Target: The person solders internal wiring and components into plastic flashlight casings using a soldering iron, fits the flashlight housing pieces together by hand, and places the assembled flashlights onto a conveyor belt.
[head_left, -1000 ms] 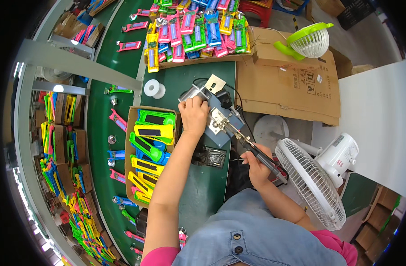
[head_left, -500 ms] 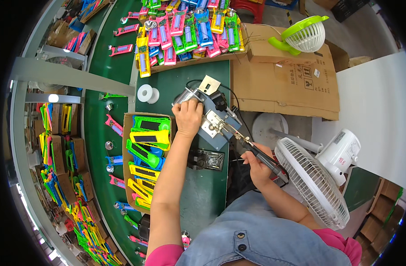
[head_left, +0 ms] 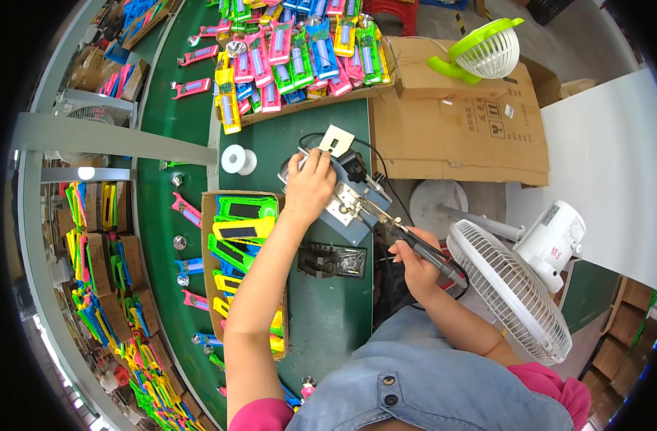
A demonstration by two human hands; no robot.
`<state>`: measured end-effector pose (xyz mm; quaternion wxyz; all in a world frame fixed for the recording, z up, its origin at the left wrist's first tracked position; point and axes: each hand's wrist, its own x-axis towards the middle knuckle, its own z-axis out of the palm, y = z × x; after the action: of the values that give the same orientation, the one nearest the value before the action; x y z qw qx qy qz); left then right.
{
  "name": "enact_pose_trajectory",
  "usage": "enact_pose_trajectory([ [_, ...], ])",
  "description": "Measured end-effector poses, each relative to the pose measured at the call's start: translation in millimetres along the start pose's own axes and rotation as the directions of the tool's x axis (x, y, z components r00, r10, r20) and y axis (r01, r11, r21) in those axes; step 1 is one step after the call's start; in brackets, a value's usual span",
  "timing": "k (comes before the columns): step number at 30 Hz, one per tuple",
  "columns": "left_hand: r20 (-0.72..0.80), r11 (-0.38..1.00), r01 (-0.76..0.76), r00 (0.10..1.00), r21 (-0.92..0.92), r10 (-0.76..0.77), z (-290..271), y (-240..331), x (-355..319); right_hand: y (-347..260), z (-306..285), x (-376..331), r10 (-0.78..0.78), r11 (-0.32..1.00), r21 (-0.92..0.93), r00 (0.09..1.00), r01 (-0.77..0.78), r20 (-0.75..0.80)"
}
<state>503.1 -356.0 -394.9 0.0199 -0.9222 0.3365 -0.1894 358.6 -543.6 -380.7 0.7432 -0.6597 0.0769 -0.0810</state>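
My left hand (head_left: 310, 188) reaches over a silver wire spool (head_left: 285, 172) on a blue-grey soldering stand (head_left: 353, 228). Its bent fingers curl across the spool and cover most of it; the fingertips are partly hidden. My right hand (head_left: 418, 267) is wrapped round the dark handle of a soldering iron (head_left: 435, 254). The iron slants up and left toward a metal guide (head_left: 348, 204) on the stand. A cream plate (head_left: 336, 141) stands behind the spool. Below the stand lies a black tray (head_left: 333, 261) with small metal parts.
A carton of colourful flashlight parts (head_left: 300, 57) is at the back; another box (head_left: 284, 316) of solar-panel housings stands left of my forearm. A white reel (head_left: 238, 159) sits nearby. More parts lie on the green conveyor (head_left: 156, 215). A white fan (head_left: 511, 287) is close to my right arm.
My left hand has shifted slightly up and right, its fingers reaching further over the spool. My right hand keeps its hold on the iron. The whole view has shifted a little.
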Motion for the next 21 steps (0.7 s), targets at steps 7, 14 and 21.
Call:
enact_pose_trajectory([
  [7,0.048,0.977,-0.191,0.979,-0.098,0.197,-1,-18,-1,-3,3,3,0.004,0.999,0.035,1.0,-0.003,-0.014],
  [14,0.035,0.985,-0.116,0.992,-0.131,0.122,-12,-7,-18,-1,5,9,-0.049,0.994,0.094,0.998,0.046,0.032],
  [21,-0.023,0.938,0.001,1.0,-0.346,-0.01,-9,3,-45,-5,12,8,-0.097,0.995,0.044,0.984,0.091,0.149],
])
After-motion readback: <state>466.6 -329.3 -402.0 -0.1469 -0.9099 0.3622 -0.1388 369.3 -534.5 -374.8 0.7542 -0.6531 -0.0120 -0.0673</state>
